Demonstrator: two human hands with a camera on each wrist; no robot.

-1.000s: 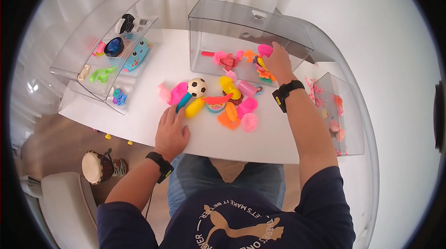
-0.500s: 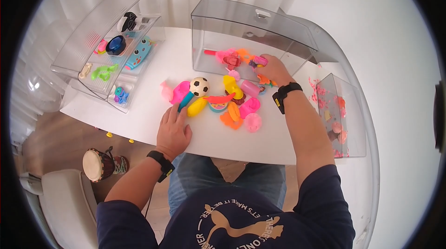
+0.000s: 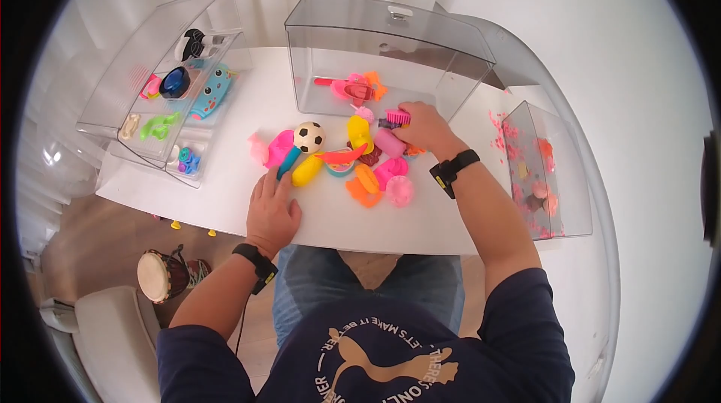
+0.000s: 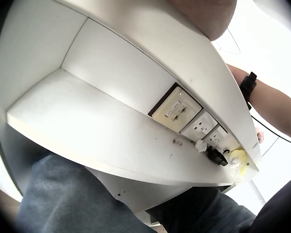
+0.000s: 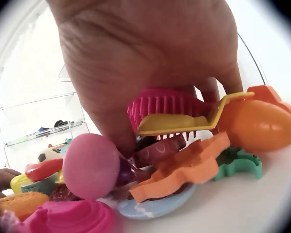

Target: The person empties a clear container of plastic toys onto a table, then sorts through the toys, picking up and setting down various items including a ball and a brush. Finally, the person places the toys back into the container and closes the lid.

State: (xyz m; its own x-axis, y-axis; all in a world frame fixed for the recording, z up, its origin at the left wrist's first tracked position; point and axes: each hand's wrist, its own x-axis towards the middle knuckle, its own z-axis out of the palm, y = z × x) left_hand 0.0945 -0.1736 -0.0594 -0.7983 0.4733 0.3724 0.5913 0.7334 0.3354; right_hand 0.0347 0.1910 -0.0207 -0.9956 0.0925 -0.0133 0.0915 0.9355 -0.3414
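Note:
My right hand (image 3: 426,130) grips a pink toy hairbrush (image 3: 398,116) at the right side of the toy pile. In the right wrist view, the brush (image 5: 160,104) sits under the palm beside a yellow plastic tool (image 5: 172,121). An orange rounded toy (image 5: 262,127), an orange cutter shape (image 5: 184,167) and a green piece (image 5: 240,162) lie close below the fingers. My left hand (image 3: 272,211) rests on the table, its fingertips at a teal stick-like toy (image 3: 288,161). Near it are a yellow toy (image 3: 306,171) and a small soccer ball (image 3: 309,137).
Behind the pile stands a grey transparent bin (image 3: 300,65) with pink and red toys (image 3: 354,89) inside. A clear divided case (image 3: 98,114) of toys is at left. Another transparent bin (image 3: 574,200) stands at right. A drum (image 3: 155,277) is on the floor.
My right hand has moved left and toward me from the grey bin, bringing the pink brush to the pile. The bin's right part holds fewer toys. My left hand stays at the teal toy.

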